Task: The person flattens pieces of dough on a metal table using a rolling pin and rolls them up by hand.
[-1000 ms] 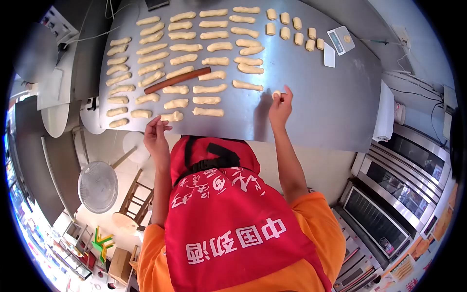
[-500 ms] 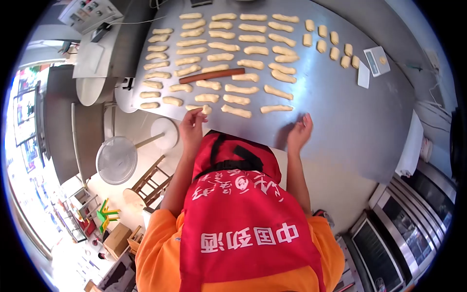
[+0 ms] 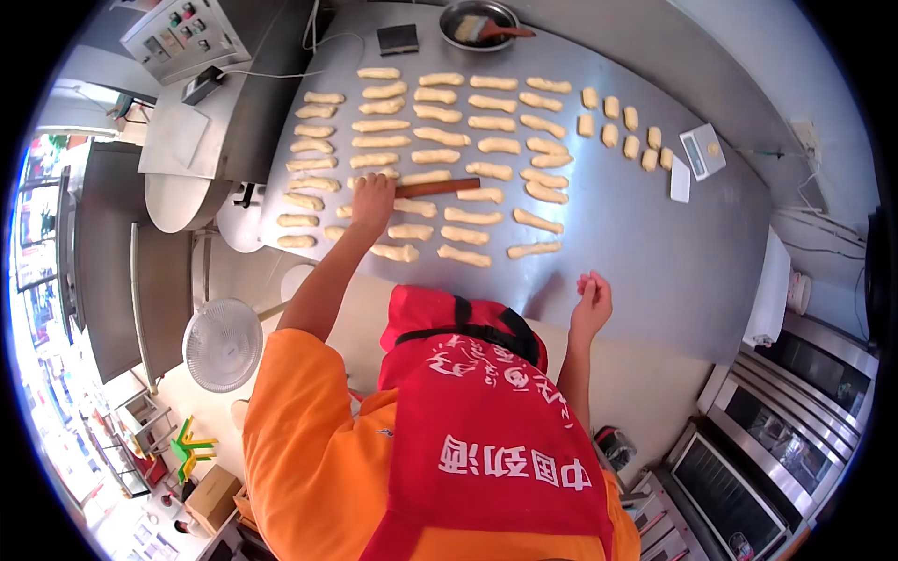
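My left hand (image 3: pixel 373 199) is closed over the left end of a brown wooden rolling pin (image 3: pixel 447 187), which lies across the rows of dough. Long pale dough strips (image 3: pixel 472 216) lie in several columns on the metal table, some partly hidden by that hand. A dough strip (image 3: pixel 393 253) near the front edge lies just below the left wrist. Off to the right, my right hand (image 3: pixel 591 304) hovers by the table's front edge with its fingers curled together. Nothing shows in it.
Short dough pieces (image 3: pixel 610 136) sit at the back right beside a small scale (image 3: pixel 702 151) and a white card (image 3: pixel 680 179). A bowl with a brush (image 3: pixel 477 28) and a dark flat object (image 3: pixel 398 39) stand at the back. A fan (image 3: pixel 223 345) is left of me.
My left hand has gone from a front dough strip up to the rolling pin and closed on its end. My right hand's fingers have curled in. The view has shifted, showing the bowl.
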Available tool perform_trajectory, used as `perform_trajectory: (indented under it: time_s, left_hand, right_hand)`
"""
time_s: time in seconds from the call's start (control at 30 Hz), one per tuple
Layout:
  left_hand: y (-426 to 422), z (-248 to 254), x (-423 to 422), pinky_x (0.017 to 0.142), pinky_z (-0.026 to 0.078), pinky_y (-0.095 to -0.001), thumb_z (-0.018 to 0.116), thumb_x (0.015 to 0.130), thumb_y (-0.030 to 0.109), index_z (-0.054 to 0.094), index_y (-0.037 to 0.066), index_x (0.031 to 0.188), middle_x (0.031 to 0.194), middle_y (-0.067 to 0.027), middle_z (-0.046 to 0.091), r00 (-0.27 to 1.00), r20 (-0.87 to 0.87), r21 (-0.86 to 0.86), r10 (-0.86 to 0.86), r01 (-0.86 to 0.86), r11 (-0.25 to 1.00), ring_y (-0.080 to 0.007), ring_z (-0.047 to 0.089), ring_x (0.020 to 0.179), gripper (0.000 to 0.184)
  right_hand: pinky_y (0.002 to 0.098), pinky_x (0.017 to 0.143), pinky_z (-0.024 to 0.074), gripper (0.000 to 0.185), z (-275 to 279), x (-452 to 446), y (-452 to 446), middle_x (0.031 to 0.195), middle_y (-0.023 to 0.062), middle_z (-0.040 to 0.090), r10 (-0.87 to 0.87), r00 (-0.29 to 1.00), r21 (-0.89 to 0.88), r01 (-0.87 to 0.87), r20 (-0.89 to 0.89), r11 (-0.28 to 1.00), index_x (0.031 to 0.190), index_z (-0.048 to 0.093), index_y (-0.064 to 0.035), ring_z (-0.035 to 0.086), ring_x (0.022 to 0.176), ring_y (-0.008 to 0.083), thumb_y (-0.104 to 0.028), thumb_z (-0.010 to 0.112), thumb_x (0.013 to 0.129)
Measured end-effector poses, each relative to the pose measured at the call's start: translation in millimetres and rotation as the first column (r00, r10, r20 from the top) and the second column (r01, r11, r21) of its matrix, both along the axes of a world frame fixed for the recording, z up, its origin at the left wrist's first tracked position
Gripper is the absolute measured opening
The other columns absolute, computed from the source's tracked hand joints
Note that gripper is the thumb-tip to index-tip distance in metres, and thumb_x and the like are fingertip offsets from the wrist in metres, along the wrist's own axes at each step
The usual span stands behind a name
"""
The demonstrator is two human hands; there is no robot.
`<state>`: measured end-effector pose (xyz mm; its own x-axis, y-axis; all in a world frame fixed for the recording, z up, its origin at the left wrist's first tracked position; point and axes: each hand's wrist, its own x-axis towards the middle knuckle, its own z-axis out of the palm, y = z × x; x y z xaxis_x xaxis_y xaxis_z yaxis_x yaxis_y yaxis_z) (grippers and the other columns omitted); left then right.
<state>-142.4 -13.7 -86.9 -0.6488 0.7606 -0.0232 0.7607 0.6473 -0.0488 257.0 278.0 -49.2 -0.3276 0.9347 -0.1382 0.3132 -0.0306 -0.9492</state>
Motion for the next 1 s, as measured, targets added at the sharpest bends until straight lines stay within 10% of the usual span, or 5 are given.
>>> perform_trajectory:
  time_s: [0.2,0.37,0.5,0.7,1.0]
  left_hand:
    - [5.3,91.6,-29.1,0.076,0.058,-0.0553,0.067,0.075,0.016,0.074,0.004,0.092,0.090,-0.0199,0.075,0.890,0.455,0.057,-0.022,-0.005,0.998,-0.0428,0.073,0.088,0.022]
    - [19.8,168.0,16.1,0.074,0.057,-0.0532,0.073,0.078,0.021,0.069,0.009,0.099,0.092,-0.0139,0.069,0.776,0.513,0.216,-0.367,0.297,0.930,-0.0396,0.071,0.086,0.024]
    - [34.1,159.6,20.8,0.081,0.055,-0.0515,0.080,0.077,0.019,0.070,0.008,0.105,0.096,-0.0130,0.062,0.659,0.389,0.484,-0.644,0.448,0.751,-0.0375,0.067,0.094,0.032]
    - [5.8,36.5,-130.1,0.083,0.060,-0.0404,0.081,0.093,0.012,0.076,0.002,0.109,0.103,-0.0159,0.075,0.817,0.576,0.528,-0.016,-0.357,0.771,-0.0288,0.075,0.093,0.019]
    - [46.3,-29.0,-254.0,0.097,0.055,-0.0484,0.079,0.090,0.011,0.073,0.007,0.119,0.118,-0.0193,0.070,0.978,0.185,0.491,-0.097,-0.007,0.871,-0.0418,0.065,0.113,0.031]
  right_hand:
    - [0.0386,0.094,0.0594,0.026,27.0,-41.9,-45.3,0.114,0.0181,0.078,0.126,0.970,0.192,-0.167,0.207,0.967,0.127,0.071,0.0022,0.077,0.104,0.0283,-0.012,0.065,0.106]
    - [0.0468,0.093,0.0588,0.038,143.4,-156.9,-83.2,0.112,0.0188,0.079,0.114,0.796,0.758,-0.602,0.595,0.251,0.128,0.072,-0.0033,0.076,0.105,0.0383,-0.015,0.076,0.092]
    - [0.0485,0.083,0.0582,0.036,64.1,-146.6,-77.1,0.100,0.0199,0.079,0.461,0.591,0.249,-0.754,0.662,0.608,0.122,0.074,-0.0079,0.075,0.095,0.0406,-0.018,0.080,0.088]
    - [0.0462,0.065,0.0553,0.019,45.8,-60.8,-69.3,0.076,0.0200,0.072,0.225,0.744,0.179,-0.420,0.630,0.889,0.101,0.078,-0.0073,0.071,0.069,0.0413,-0.020,0.083,0.089]
    - [0.0409,0.068,0.0553,0.016,53.1,-19.3,-115.0,0.076,0.0197,0.071,0.079,0.762,0.095,-0.182,0.643,0.979,0.100,0.077,-0.0057,0.071,0.069,0.0345,-0.017,0.083,0.091]
